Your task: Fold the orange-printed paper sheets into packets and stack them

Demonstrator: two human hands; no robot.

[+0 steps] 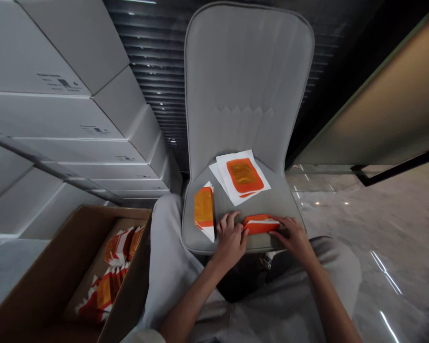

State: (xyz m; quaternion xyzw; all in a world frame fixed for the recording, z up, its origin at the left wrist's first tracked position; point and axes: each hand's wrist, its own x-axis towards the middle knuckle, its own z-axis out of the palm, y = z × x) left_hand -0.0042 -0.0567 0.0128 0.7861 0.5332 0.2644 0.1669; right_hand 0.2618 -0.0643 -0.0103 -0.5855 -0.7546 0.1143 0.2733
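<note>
Right hand (pixel 293 237) lies flat over the right end of a folded orange-and-white sheet (pixel 260 223), pinning it to the chair seat (pixel 236 209) at the front edge, while the left hand (pixel 231 237) rests on the seat with its fingers bent and fingertips pressed against the sheet's left end, so the fold is held down between both. Both forearms reach forward from the lap, wrists low. A stack of folded pieces (pixel 204 211) stands near the seat's left edge, unfolded sheets (pixel 242 176) lie toward the back, and a cardboard box (pixel 75 276) with more pieces sits on the floor left.
</note>
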